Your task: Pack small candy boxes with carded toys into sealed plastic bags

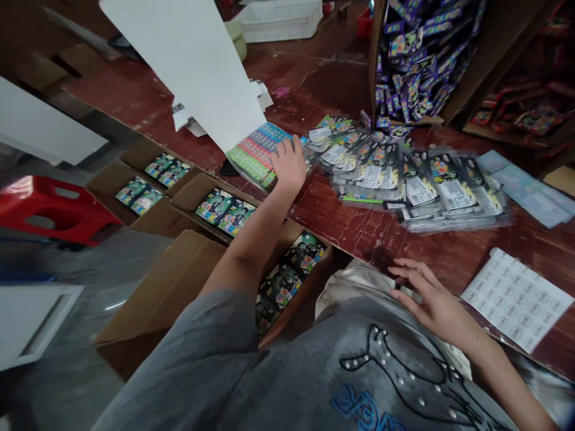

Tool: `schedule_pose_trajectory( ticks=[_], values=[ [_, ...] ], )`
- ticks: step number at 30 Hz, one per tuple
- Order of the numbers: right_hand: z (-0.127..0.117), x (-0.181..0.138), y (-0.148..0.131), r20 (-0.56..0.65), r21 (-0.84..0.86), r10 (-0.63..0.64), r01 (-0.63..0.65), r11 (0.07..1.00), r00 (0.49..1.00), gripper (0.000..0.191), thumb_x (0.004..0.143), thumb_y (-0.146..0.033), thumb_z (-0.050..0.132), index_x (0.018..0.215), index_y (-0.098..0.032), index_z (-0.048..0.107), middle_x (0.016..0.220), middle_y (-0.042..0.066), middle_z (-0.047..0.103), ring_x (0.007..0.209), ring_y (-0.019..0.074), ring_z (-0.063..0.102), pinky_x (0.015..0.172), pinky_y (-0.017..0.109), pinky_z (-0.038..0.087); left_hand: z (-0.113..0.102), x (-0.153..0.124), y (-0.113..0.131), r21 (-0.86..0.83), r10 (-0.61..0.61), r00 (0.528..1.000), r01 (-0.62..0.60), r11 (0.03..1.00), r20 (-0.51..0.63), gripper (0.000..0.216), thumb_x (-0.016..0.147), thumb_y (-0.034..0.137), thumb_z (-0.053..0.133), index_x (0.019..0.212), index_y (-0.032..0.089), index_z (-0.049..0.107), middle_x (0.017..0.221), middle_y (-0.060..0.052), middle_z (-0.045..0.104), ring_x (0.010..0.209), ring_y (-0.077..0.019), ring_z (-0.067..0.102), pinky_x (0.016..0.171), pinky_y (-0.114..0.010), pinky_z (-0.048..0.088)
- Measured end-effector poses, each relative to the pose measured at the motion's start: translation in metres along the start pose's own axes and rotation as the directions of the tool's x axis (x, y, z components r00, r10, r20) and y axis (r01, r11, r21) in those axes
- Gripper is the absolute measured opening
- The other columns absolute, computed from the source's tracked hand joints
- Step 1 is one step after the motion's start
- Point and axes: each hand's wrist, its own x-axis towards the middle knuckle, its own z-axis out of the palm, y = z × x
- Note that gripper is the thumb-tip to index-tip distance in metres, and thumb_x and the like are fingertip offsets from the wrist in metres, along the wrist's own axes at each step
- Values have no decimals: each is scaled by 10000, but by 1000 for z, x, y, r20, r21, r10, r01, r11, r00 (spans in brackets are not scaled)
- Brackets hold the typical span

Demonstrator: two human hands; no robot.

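Note:
My left hand point(290, 163) reaches out over the table, its fingers spread and resting on the right end of a stack of colourful printed sheets point(254, 152). A large white board or sheet point(193, 66) covers the far part of that stack. My right hand point(420, 293) hovers by the table's front edge in front of my body, fingers apart and slightly bent, with no object visible in it. To its right lies a white sheet of round stickers point(516, 299). Between and beyond both hands spread several clear plastic packs with printed cards point(381, 164).
Open cardboard boxes point(148, 287) holding dark printed packs point(224, 209) stand below the table's left edge. A tilted box of small purple packets point(413, 66) is at the back right. Pale blue sheets point(530, 185) lie right; a red stool point(58, 209) stands left; a white basket point(283, 21) sits behind.

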Motion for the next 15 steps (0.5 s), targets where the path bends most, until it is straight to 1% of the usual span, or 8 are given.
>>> schedule_pose_trajectory(
  ticks=[3,5,7,8,10,12,14,15],
  values=[
    [-2,-4,11,16,-4,21,-21,1000,1000,389,1064,-454,601,1430,-324,603,1533,141,544,1419,326,612,1115,555,609,-6,-5,-15,7,-45,999,45,999,30,617,1055,154,234,1626,80,456,1497,-268,566,1383,-412,520,1134,-566,449],
    [-4,-2,18,39,23,39,-40,999,998,404,1066,-448,599,1452,-329,584,1547,147,526,1369,310,645,1073,527,637,-6,-11,-26,-1,-19,997,19,1000,71,630,1058,160,237,1657,87,419,1525,-279,547,1398,-412,516,1137,-554,436],
    [-6,7,21,69,42,36,-39,998,997,411,1070,-443,595,1464,-328,571,1560,148,513,1361,300,646,1072,520,635,-1,-15,-32,-17,18,996,-17,1000,84,639,1074,188,218,1692,118,368,1606,-270,492,1464,-410,471,1180,-563,386],
    [-7,15,20,86,44,19,-23,999,996,408,1071,-441,593,1462,-324,571,1561,147,513,1382,302,631,1095,531,619,2,-17,-32,-27,29,997,-28,999,73,639,1081,201,208,1698,138,361,1660,-252,447,1510,-409,429,1215,-584,338],
    [-5,35,16,106,29,-32,29,999,994,403,1074,-435,589,1457,-311,575,1553,147,527,1437,315,583,1157,572,565,8,-19,-30,-48,33,999,-32,998,22,628,1093,239,222,1701,171,362,1757,-199,332,1604,-399,314,1290,-640,185],
    [3,62,14,75,-12,-98,99,995,992,428,1066,-437,600,1470,-299,567,1546,160,539,1455,337,556,1194,625,511,11,-27,-28,-88,17,999,-22,996,-48,625,1105,329,295,1712,185,338,1809,-156,219,1672,-374,182,1328,-657,18],
    [17,87,18,-3,-70,-170,169,983,986,490,1053,-452,620,1506,-285,536,1559,178,529,1480,362,519,1227,688,440,14,-54,-34,-176,0,993,-21,984,-121,670,1096,436,397,1716,189,328,1819,-141,186,1700,-347,92,1343,-632,-47],
    [26,98,23,-49,-96,-206,201,975,977,525,1048,-466,626,1524,-272,518,1569,187,518,1496,371,497,1241,716,401,16,-79,-40,-232,6,990,-38,972,-138,685,1088,470,435,1708,192,344,1812,-145,215,1700,-343,99,1350,-624,-22]
  ],
)
